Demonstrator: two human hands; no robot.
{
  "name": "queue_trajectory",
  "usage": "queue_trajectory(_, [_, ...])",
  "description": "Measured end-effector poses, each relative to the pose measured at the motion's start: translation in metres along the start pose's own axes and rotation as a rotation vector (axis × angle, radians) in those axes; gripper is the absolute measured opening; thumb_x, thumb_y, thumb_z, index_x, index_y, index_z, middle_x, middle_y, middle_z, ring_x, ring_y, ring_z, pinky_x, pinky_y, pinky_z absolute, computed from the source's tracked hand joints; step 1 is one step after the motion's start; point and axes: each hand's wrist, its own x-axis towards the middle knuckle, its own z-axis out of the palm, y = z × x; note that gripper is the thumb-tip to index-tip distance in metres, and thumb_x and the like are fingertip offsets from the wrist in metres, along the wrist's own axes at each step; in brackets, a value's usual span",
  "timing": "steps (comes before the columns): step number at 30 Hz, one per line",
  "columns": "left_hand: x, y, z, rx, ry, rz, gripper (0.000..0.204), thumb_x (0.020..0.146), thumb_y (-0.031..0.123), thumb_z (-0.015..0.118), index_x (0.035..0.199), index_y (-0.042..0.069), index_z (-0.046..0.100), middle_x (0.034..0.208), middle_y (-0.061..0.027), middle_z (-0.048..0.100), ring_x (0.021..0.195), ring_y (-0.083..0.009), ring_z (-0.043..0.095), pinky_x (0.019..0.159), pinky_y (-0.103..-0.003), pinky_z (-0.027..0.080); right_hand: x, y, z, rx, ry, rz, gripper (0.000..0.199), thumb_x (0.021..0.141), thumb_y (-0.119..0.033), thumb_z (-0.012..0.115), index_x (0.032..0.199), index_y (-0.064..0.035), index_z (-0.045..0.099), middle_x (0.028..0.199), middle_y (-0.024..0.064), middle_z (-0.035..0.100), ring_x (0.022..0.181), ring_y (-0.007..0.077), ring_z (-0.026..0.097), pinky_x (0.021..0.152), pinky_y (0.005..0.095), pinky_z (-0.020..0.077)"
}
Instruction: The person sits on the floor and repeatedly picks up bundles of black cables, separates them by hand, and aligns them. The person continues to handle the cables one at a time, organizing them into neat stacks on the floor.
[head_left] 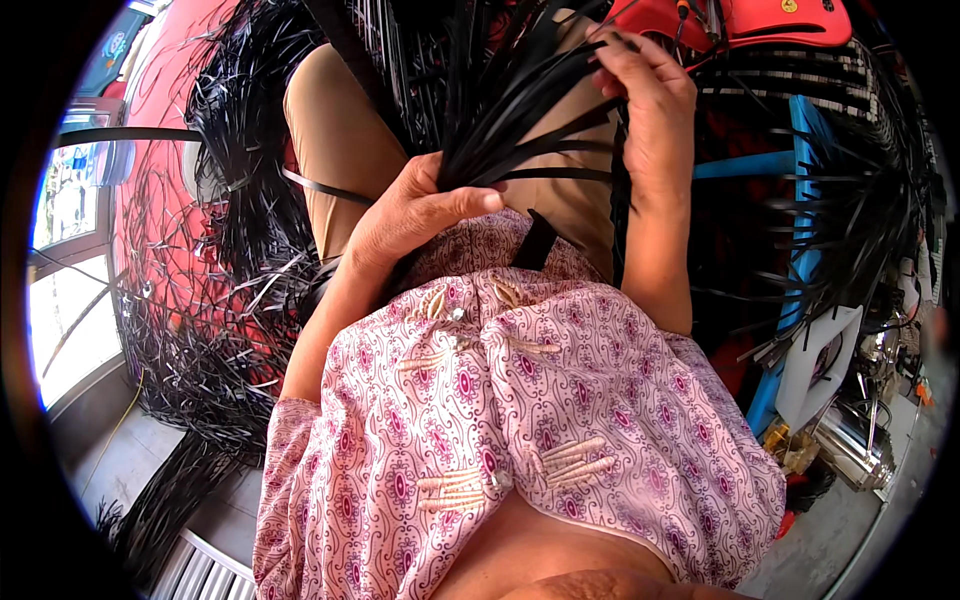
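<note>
A thick bundle of flat black strips [500,110] fans out above my lap. My left hand [425,205] is closed around its lower end, the thumb laid across the front. Toward the upper right, the fingers of my right hand [640,75] are bent together at the far ends of some strips, pinching at least one of them. A few strips stick out to the right past my right wrist. One short, wide black strip [535,240] lies against my patterned pink top, just below the bundle. My right fingertips partly hide the strip ends.
Tangled black strips [200,330] heap over red material on the left. At the right, more strips [860,230] hang over a blue frame [800,200]. A red plastic seat [770,22] stands at the top right. A metal cylinder [855,445] lies at the lower right.
</note>
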Motion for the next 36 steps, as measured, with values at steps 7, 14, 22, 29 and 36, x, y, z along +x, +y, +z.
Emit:
queue_trajectory(7, [0.002,0.008,-0.026,-0.259,0.016,-0.057,0.029,0.098,0.03,0.055,0.095,0.002,0.059,0.056,0.0058,0.038,0.048,-0.0039,0.032,0.045,-0.022,0.024,0.008,0.005,-0.074,0.287,0.29,-0.142,0.044,0.092,-0.022,0.059,0.127,0.0034,0.051,0.11,0.0132,0.063,0.09,0.0183,0.063,0.08,0.0302,0.0503])
queue_trajectory(14, [0.01,0.018,-0.015,-0.137,-0.073,-0.091,0.03,0.099,0.031,0.053,0.093,0.002,0.059,0.057,0.0068,0.037,0.049,-0.0032,0.03,0.045,-0.021,0.023,-0.061,0.018,-0.007,0.325,-0.402,0.478,0.085,0.066,-0.024,0.084,0.135,0.0035,0.043,0.121,0.013,0.056,0.105,0.0193,0.058,0.093,0.0313,0.0468])
queue_trajectory(22, [0.016,0.007,0.007,0.414,-0.097,0.181,0.027,0.094,0.025,0.062,0.101,-0.002,0.061,0.072,-0.0023,0.062,0.068,-0.0084,0.056,0.061,-0.029,0.045,-0.044,-0.001,0.029,0.441,-0.419,0.3,0.097,0.066,-0.006,0.084,0.142,0.0055,0.026,0.118,0.018,0.06,0.106,0.025,0.062,0.095,0.0381,0.0492])
queue_trajectory(29, [0.015,0.022,0.02,0.743,0.007,0.13,0.039,0.086,0.027,0.067,0.111,-0.001,0.057,0.071,-0.0213,0.063,0.071,-0.0377,0.065,0.063,-0.041,0.049,-0.032,0.008,0.037,0.553,-0.272,0.243,0.073,0.066,-0.001,0.079,0.13,0.007,0.045,0.087,0.0075,0.061,0.073,0.0177,0.06,0.072,0.0329,0.0521])
queue_trajectory(36, [0.016,0.019,0.023,0.734,0.093,0.096,0.033,0.088,0.029,0.064,0.099,-0.001,0.057,0.066,-0.0196,0.058,0.061,-0.0336,0.061,0.058,-0.041,0.046,-0.032,0.008,0.042,0.752,-0.262,0.297,0.021,0.078,-0.007,0.067,0.097,-0.0054,0.06,0.085,0.0044,0.059,0.076,0.0162,0.058,0.07,0.0334,0.0494])
